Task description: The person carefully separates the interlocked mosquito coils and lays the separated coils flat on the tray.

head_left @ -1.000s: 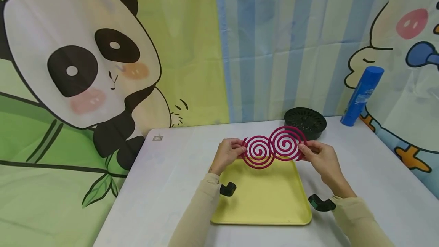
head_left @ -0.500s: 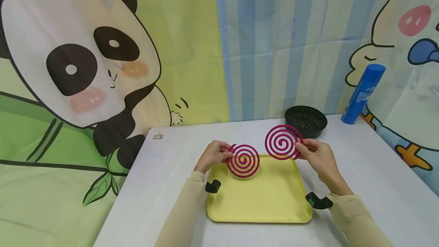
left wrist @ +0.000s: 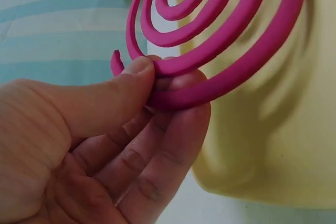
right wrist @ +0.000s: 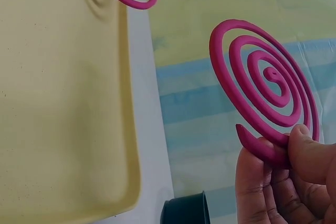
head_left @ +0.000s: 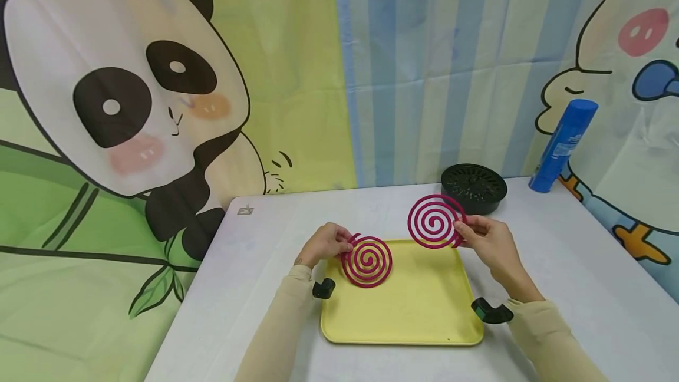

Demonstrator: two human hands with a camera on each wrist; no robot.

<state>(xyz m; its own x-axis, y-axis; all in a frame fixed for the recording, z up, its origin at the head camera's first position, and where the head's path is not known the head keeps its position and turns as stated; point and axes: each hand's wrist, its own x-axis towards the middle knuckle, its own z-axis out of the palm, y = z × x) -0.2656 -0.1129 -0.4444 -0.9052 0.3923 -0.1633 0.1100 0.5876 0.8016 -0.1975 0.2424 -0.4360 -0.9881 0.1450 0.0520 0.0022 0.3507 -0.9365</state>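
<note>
My left hand pinches a dark pink mosquito coil by its outer ring, above the left part of the yellow tray. In the left wrist view, the thumb lies on top of this coil and the fingers support it from below. Farther right and a little higher, my right hand holds a second mosquito coil at its outer end. The right wrist view has that coil tilted, gripped between thumb and fingers. A gap separates the two coils.
Behind the right coil stands a round black dish with a slotted top, near the table's back edge. A blue spray can is at the back right. A printed curtain hangs behind the white table.
The two coils were together one second ago and are now apart. My left hand has moved left and down with its coil, while the right hand has shifted slightly left.
</note>
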